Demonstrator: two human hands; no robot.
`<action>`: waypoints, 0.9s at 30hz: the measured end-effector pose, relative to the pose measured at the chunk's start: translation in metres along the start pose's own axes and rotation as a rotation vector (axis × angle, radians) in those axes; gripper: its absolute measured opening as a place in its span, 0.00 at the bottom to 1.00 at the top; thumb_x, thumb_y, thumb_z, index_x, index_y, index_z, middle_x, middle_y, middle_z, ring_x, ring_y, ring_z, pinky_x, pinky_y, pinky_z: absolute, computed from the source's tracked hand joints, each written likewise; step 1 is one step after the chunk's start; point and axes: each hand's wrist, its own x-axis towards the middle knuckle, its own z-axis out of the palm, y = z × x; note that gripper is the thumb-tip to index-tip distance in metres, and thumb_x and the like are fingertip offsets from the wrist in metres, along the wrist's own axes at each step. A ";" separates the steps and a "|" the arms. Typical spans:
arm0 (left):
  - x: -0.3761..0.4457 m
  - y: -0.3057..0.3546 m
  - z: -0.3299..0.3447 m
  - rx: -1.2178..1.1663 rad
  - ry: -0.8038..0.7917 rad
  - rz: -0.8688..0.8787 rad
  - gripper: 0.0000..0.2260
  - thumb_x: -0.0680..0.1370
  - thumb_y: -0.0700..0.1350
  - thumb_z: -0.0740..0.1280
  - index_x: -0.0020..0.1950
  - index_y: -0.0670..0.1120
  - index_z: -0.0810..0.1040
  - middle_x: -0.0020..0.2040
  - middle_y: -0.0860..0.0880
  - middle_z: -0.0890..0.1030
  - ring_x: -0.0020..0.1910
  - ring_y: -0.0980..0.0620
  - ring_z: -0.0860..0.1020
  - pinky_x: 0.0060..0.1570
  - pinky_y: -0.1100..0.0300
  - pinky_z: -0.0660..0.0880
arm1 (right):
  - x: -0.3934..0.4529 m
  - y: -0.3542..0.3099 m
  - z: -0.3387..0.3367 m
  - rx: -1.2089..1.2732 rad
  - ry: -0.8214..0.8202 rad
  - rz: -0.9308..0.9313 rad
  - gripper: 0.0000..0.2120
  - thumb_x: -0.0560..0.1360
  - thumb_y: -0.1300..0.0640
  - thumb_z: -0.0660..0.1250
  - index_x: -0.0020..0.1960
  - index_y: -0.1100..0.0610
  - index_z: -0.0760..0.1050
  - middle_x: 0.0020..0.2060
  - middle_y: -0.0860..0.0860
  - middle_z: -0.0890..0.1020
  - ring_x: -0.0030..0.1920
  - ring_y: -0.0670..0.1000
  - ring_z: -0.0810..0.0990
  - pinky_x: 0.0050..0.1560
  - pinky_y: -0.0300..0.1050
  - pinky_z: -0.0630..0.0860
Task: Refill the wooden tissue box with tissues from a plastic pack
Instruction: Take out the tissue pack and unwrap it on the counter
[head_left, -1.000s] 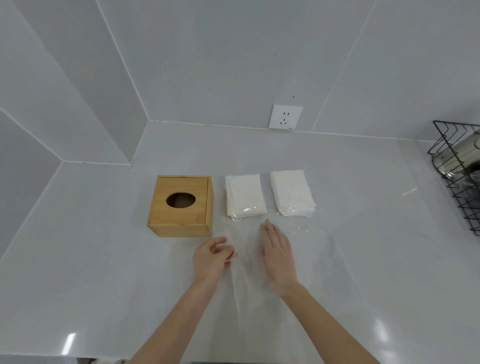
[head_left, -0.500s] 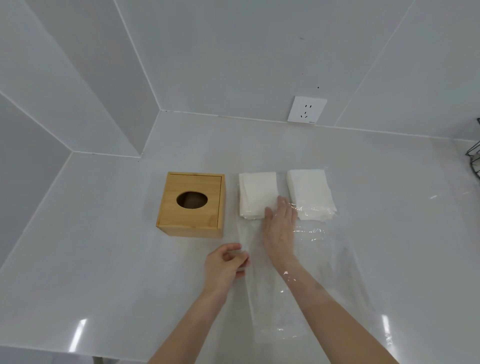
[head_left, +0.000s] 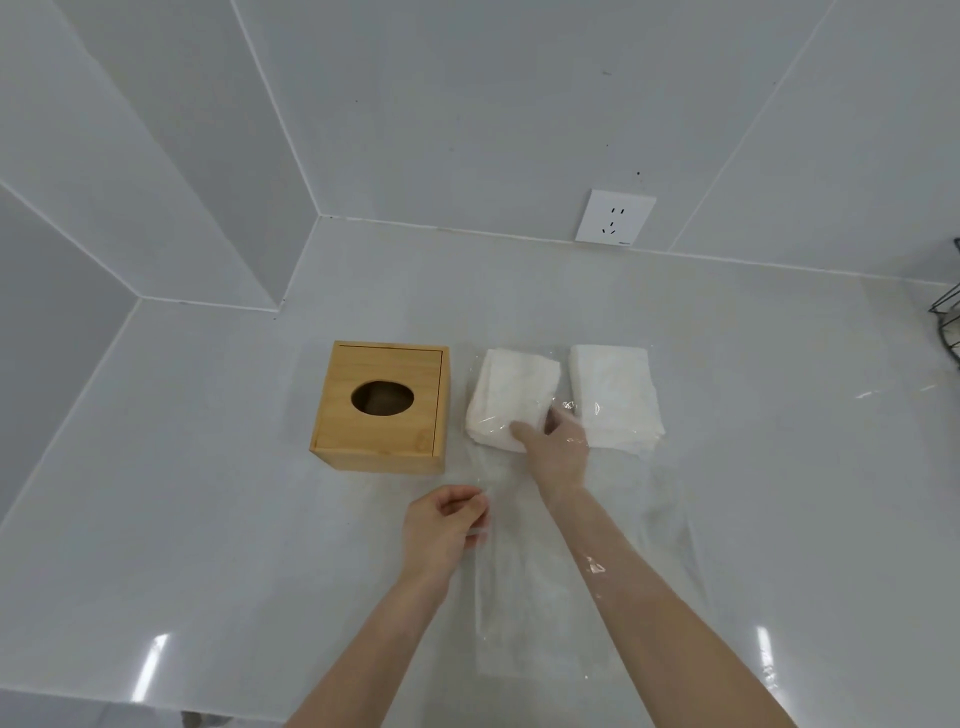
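- The wire rack (head_left: 948, 317) is cut off by the right edge.
- The right hand (head_left: 558, 447) hides the left tissue stack's (head_left: 511, 395) near right corner.
- Both forearms leave the frame at the near edge.

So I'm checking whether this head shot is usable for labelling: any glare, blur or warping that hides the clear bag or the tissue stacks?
Head view: glare streaks on the glossy counter; small glints on the plastic bag, otherwise barely visible; wide-angle bending of wall seams; left tissue stack and right hand slightly soft through film; wooden box sharp.
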 end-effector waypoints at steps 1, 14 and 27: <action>0.000 0.000 0.000 -0.003 0.006 0.004 0.01 0.73 0.36 0.69 0.43 0.41 0.80 0.35 0.46 0.81 0.32 0.53 0.79 0.28 0.67 0.77 | -0.003 0.002 -0.003 0.016 -0.017 0.000 0.09 0.61 0.59 0.71 0.37 0.61 0.74 0.34 0.56 0.76 0.35 0.52 0.72 0.37 0.43 0.68; -0.003 0.002 -0.013 -0.043 0.021 0.059 0.03 0.74 0.36 0.67 0.46 0.41 0.80 0.37 0.46 0.80 0.37 0.51 0.78 0.36 0.63 0.78 | -0.070 0.034 -0.063 0.215 -0.189 0.138 0.18 0.72 0.63 0.67 0.59 0.51 0.70 0.50 0.50 0.79 0.51 0.50 0.78 0.52 0.46 0.74; -0.031 -0.030 -0.040 0.135 -0.201 -0.004 0.03 0.69 0.35 0.72 0.42 0.37 0.82 0.29 0.50 0.83 0.29 0.57 0.80 0.33 0.67 0.78 | -0.087 0.063 -0.079 0.334 -0.243 0.244 0.24 0.66 0.57 0.71 0.61 0.61 0.72 0.55 0.58 0.80 0.54 0.59 0.80 0.56 0.58 0.75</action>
